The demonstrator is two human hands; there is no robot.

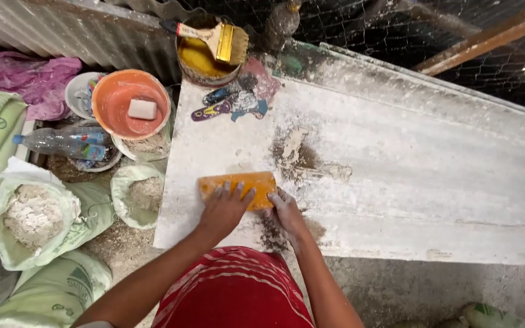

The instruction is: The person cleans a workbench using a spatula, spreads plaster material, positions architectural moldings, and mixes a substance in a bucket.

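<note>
An orange rectangular sanding block (pixel 238 184) lies flat on a white, dusty board (pixel 396 182). My left hand (pixel 223 209) presses on top of the block with fingers spread over it. At the block's right end, my right hand (pixel 287 212) grips its edge and rests on the board. A brownish bare patch (pixel 296 157) shows in the white coating just beyond the block.
A paintbrush (pixel 220 39) rests across a tin of yellow paint (pixel 205 61) at the board's far corner, with scrapers (pixel 229 104) beside it. To the left stand an orange bowl (pixel 123 115), a plastic bottle (pixel 62 143) and open sacks of white powder (pixel 31 215).
</note>
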